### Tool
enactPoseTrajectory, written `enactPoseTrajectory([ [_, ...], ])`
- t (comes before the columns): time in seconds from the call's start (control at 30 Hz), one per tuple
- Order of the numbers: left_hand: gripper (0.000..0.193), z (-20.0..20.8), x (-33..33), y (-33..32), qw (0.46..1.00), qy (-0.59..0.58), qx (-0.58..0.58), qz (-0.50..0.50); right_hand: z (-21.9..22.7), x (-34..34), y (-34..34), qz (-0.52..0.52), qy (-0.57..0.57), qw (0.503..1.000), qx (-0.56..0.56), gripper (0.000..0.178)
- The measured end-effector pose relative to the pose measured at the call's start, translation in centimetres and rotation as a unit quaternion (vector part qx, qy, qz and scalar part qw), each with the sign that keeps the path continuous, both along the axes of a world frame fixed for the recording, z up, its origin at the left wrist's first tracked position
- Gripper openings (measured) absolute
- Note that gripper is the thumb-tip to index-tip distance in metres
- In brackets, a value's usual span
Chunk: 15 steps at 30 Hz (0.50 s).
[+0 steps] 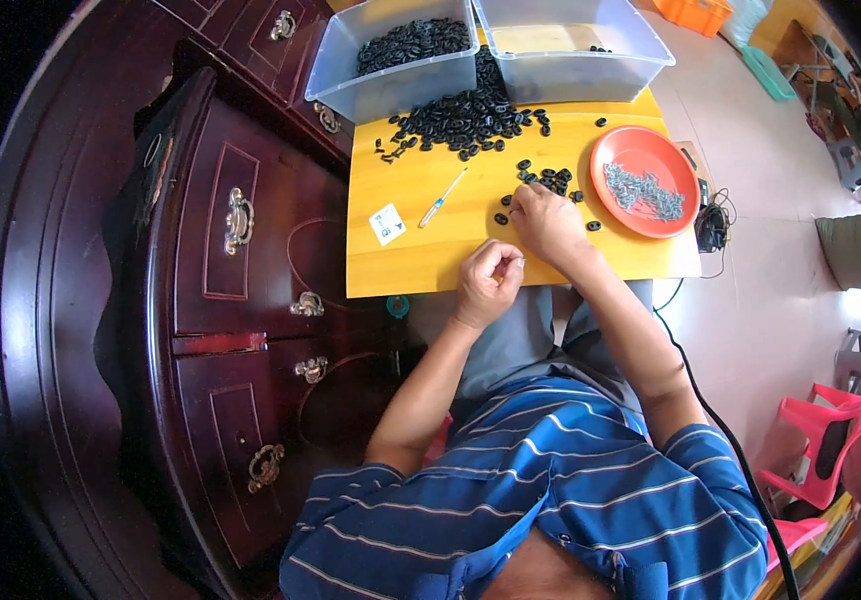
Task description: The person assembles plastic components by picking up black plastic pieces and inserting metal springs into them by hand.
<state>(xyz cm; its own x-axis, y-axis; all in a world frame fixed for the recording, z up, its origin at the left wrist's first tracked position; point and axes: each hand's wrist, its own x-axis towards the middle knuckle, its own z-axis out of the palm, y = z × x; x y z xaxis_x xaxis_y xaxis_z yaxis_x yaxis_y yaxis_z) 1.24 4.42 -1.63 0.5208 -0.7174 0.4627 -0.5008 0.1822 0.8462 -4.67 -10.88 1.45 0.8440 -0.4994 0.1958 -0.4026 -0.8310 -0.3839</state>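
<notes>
Clock positions are taken from the middle of the yellow tabletop (383,270). At nine o'clock, beyond its edge, stands a dark reddish wooden cabinet (281,200) with ornate metal drawer pulls. Between eight and nine lies a white printed card (388,224). Toward ten-thirty, a translucent plastic bin (401,102) holds a deep load of small black oval parts. At nine, just beside the card, a slim blue-and-white pen (444,198) lies slanted. At eleven, a loose heap of the same black ovals (466,118) spreads in front of the bin.

Your left hand (491,282) is at the table's near edge, between six and seven, its fingers curled in toward the thumb; you cannot tell whether something small is pinched there. Your right hand (549,225), near the centre toward five, reaches fingers-down beside a small cluster of black oval pieces (557,180); its fingertips are partly hidden, so their grip cannot be told. Toward one o'clock, a second translucent bin (591,86) holds a few black pieces. At three, a round red plate (684,208) carries a pile of thin silvery metal pieces (644,193).
</notes>
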Motion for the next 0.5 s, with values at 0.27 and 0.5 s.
enactPoseTrajectory([
  [0.27, 0.004, -0.6, 0.1, -0.3, 0.996, 0.083, 0.024, 0.014, 2.3, -7.0, 0.0, -0.07, -0.237, 0.919, 0.308, 0.011],
  [0.5, 0.004, 0.4, -1.2, -2.7, 0.994, 0.102, 0.016, -0.038, -0.7, -10.4, 1.1, -0.089, -0.27, 0.894, 0.347, 0.015],
])
